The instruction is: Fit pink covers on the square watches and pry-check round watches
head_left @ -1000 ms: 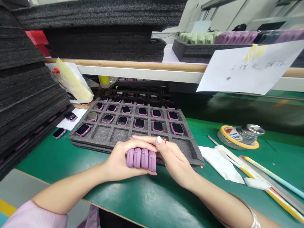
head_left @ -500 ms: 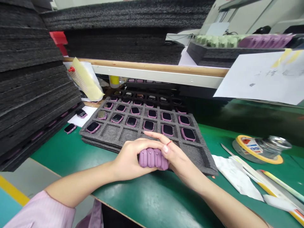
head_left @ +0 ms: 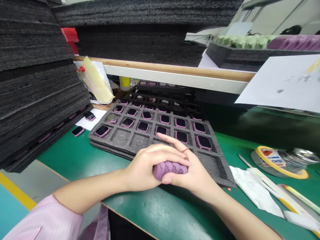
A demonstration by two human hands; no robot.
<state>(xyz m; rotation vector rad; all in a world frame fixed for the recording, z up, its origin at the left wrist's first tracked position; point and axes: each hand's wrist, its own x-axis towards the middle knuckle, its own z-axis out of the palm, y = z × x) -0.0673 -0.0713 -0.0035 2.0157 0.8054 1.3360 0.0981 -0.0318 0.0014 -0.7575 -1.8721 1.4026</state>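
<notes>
Both hands grip a stack of purple watch cases (head_left: 170,168), several of them pressed side by side, above the table's near side. My left hand (head_left: 141,170) wraps round the left end, its fingers lying over the top. The thumb of my right hand (head_left: 193,170) presses the front, while one finger stretches toward the tray and the rest are partly hidden. Behind the hands lies a grey foam tray (head_left: 210,163) with square pockets. Many pockets hold a purple-framed watch with a dark screen (head_left: 203,142); some front pockets are bare.
Stacks of black foam trays rise on the left (head_left: 32,76) and on the shelf (head_left: 162,71). Two watches lie left of the tray, one on white paper (head_left: 92,121). To the right are a tissue (head_left: 257,193), a knife-like tool (head_left: 262,178), a yellow tape roll (head_left: 280,163) and a metal-capped jar (head_left: 301,156).
The stack of watch cases has turned between my hands. My left fingers now lie across its top, and my right thumb has moved from above to its front. The view has shifted slightly.
</notes>
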